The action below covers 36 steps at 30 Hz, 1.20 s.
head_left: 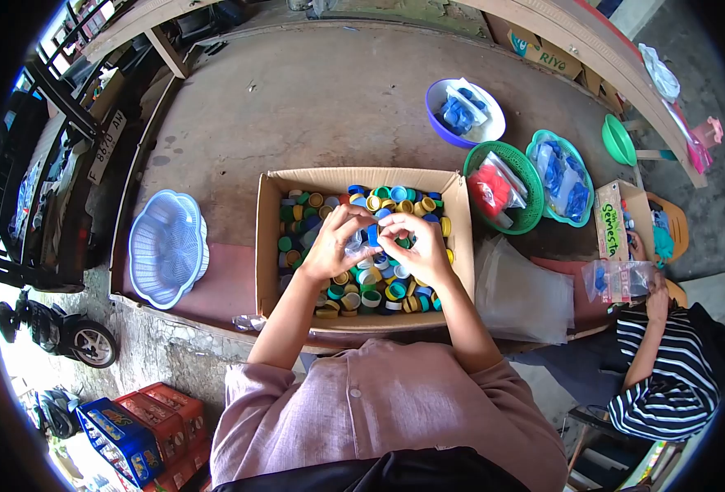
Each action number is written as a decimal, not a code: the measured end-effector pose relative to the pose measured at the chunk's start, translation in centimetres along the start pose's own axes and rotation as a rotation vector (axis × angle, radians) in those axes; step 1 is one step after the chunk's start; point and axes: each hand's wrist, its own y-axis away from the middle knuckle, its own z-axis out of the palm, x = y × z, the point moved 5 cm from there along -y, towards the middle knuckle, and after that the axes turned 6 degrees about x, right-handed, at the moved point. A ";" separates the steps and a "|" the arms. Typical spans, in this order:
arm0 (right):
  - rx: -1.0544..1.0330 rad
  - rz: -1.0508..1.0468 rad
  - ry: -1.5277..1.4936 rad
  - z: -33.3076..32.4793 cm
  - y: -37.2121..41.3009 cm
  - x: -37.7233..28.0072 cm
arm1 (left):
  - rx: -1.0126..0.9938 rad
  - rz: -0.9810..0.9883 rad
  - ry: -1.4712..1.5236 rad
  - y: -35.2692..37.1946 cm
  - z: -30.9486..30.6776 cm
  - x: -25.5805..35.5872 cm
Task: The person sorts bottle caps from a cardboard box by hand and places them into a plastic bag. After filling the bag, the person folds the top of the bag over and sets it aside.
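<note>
A cardboard box (268, 246) full of blue, green, yellow and white bottle caps (350, 302) lies in front of me. Above the caps, my left hand (338, 240) and my right hand (414, 243) are raised close together with bent fingers. Between their fingertips is a blue cap (373, 235), which the right fingers pinch. The left fingers are closed around something clear, perhaps a small plastic piece; its shape is too small to tell.
A pale blue basket (167, 246) stands at the left. Bowls and baskets with bagged caps, such as a green basket (535, 209), are at the right, near clear plastic sheets (522, 291). A co-worker in stripes (666, 377) holds a bag.
</note>
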 end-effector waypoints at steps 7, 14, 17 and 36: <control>0.105 0.167 -0.288 -1.5 0.5 1.4 | 0.037 -0.030 0.024 0.1 -0.6 -0.2; 0.133 -0.066 0.286 -2.1 0.3 -2.4 | -0.013 -0.041 -0.008 0.1 -0.7 -0.1; 0.093 -0.168 0.389 0.9 0.4 -2.5 | -0.019 -0.051 0.003 0.2 -0.4 -0.5; -0.093 0.333 1.037 -4.4 -0.2 7.3 | 0.145 -0.118 0.107 0.1 -1.0 -1.5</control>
